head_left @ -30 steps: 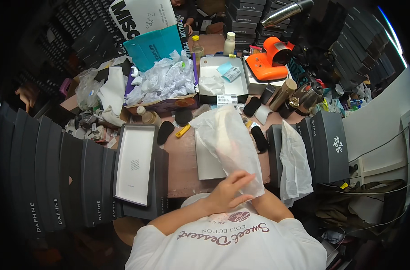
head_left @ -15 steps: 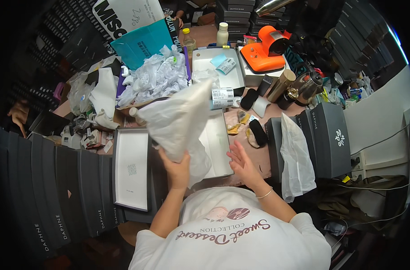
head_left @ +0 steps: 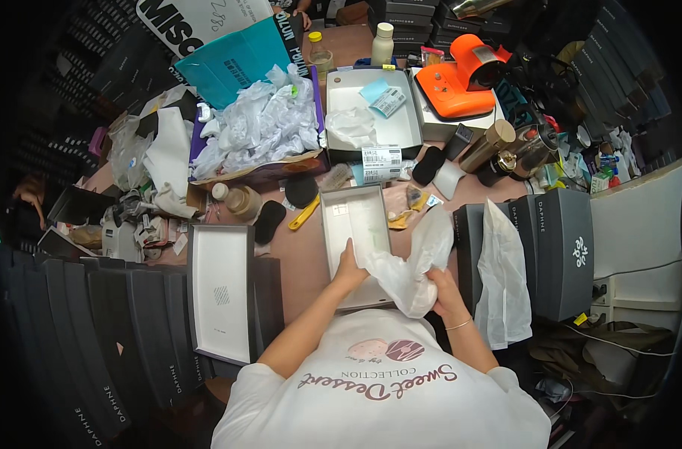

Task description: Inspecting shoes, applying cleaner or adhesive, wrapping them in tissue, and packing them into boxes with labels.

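Note:
A crumpled translucent white plastic bag [head_left: 414,263] hangs between both hands just in front of my chest. My left hand [head_left: 350,268] grips its left part and rests on the near end of an open shallow grey box [head_left: 353,224] lying on the brown table. My right hand [head_left: 443,283] grips the bag's lower right side. The bag overlaps the box's right near corner. The box holds what looks like pale sheet or wrap.
An open box lid [head_left: 221,290] lies at the left. Dark boxes [head_left: 558,247] stand on the right with another plastic bag [head_left: 503,278] draped on them. A heap of crumpled bags [head_left: 262,123], a second open box [head_left: 374,112], an orange device [head_left: 460,78] and bottles lie farther back.
The bag was held up in front of me, swung to the left, and now is lowered and bunched at the box's near right corner. Both hands hold it.

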Demonstrator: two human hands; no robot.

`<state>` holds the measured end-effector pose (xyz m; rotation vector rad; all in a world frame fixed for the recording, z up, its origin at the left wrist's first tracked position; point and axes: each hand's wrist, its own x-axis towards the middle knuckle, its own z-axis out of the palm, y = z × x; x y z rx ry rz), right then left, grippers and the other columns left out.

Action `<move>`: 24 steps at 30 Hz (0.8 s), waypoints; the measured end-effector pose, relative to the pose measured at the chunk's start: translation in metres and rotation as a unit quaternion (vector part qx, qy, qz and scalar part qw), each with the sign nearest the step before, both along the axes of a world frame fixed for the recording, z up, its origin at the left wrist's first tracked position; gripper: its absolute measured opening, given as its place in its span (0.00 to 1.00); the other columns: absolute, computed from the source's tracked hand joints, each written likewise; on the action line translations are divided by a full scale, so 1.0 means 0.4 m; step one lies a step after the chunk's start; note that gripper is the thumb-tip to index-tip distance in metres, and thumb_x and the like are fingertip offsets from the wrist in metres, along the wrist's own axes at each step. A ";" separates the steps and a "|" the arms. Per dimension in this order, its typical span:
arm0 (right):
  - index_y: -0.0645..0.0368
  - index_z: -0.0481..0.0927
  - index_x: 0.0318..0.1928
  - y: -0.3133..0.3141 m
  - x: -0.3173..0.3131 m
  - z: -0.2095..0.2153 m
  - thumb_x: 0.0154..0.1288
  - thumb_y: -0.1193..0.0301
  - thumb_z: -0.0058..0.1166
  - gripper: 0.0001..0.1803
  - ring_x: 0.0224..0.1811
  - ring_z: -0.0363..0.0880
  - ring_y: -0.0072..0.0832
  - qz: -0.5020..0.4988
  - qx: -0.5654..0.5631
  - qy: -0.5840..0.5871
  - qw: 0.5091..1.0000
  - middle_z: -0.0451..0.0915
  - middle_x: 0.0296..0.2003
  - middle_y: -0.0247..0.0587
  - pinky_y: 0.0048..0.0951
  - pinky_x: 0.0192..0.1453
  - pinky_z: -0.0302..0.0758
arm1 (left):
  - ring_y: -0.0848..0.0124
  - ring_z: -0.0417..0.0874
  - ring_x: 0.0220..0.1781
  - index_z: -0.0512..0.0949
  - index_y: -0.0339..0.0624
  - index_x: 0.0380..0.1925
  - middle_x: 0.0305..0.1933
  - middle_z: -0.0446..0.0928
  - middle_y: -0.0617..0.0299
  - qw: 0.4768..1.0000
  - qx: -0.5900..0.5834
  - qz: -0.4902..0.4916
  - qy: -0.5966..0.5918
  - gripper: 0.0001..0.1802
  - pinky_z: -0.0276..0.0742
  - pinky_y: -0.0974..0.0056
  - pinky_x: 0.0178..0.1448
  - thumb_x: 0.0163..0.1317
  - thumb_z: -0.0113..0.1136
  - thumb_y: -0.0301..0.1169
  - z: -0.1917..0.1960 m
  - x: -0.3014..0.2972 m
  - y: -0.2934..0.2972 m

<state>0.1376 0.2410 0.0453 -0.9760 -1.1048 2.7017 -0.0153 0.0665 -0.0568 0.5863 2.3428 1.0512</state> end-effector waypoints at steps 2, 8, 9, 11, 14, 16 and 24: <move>0.66 0.69 0.57 0.048 0.017 0.030 0.63 0.68 0.51 0.24 0.50 0.78 0.32 -0.071 0.024 0.003 0.997 0.77 0.50 0.43 0.35 0.55 0.76 | 0.56 0.71 0.58 0.48 0.36 0.69 0.55 0.70 0.44 0.990 -0.021 0.080 -0.110 0.52 0.70 0.58 0.58 0.51 0.70 0.42 -0.062 0.002 0.008; 0.64 0.68 0.60 0.043 0.009 -0.027 0.62 0.63 0.55 0.29 0.55 0.75 0.35 -0.067 -0.160 0.131 0.976 0.74 0.55 0.45 0.39 0.61 0.74 | 0.65 0.79 0.41 0.72 0.36 0.55 0.37 0.78 0.56 0.949 0.106 0.018 -0.295 0.30 0.74 0.63 0.47 0.60 0.59 0.47 -0.103 -0.034 0.021; 0.63 0.67 0.60 0.009 -0.019 -0.040 0.62 0.62 0.56 0.29 0.56 0.75 0.36 -0.034 -0.213 0.174 0.961 0.74 0.56 0.45 0.39 0.61 0.73 | 0.65 0.79 0.42 0.72 0.36 0.56 0.38 0.78 0.55 0.946 0.104 -0.005 -0.308 0.31 0.74 0.63 0.48 0.60 0.60 0.47 -0.135 -0.044 0.013; 0.63 0.67 0.60 -0.057 -0.086 -0.074 0.61 0.59 0.58 0.32 0.57 0.75 0.36 -0.004 -0.216 0.021 0.976 0.73 0.56 0.45 0.39 0.62 0.73 | 0.64 0.79 0.43 0.71 0.38 0.56 0.40 0.78 0.53 0.937 0.100 -0.050 -0.330 0.31 0.73 0.63 0.49 0.58 0.61 0.47 -0.159 -0.075 -0.002; 0.62 0.67 0.61 -0.102 -0.117 -0.071 0.60 0.58 0.59 0.33 0.56 0.75 0.37 0.030 -0.166 0.073 0.983 0.73 0.57 0.44 0.40 0.62 0.72 | 0.59 0.78 0.47 0.72 0.41 0.50 0.37 0.77 0.51 0.899 0.252 0.213 -0.286 0.28 0.74 0.59 0.51 0.54 0.64 0.45 0.046 0.017 0.034; 0.61 0.66 0.62 -0.100 -0.108 -0.038 0.60 0.57 0.59 0.34 0.57 0.74 0.37 0.015 -0.171 0.086 0.981 0.73 0.57 0.44 0.40 0.63 0.72 | 0.58 0.78 0.46 0.73 0.41 0.46 0.35 0.76 0.53 0.737 0.316 0.270 -0.533 0.24 0.74 0.59 0.50 0.54 0.64 0.42 0.018 0.021 0.041; 0.59 0.66 0.63 0.007 0.024 0.009 0.59 0.55 0.61 0.36 0.58 0.73 0.35 -0.040 -0.033 0.085 0.995 0.73 0.57 0.41 0.40 0.63 0.71 | 0.63 0.76 0.25 0.74 0.36 0.23 0.26 0.76 0.52 0.969 0.144 0.068 -0.188 0.14 0.70 0.61 0.31 0.56 0.63 0.36 0.041 -0.012 0.051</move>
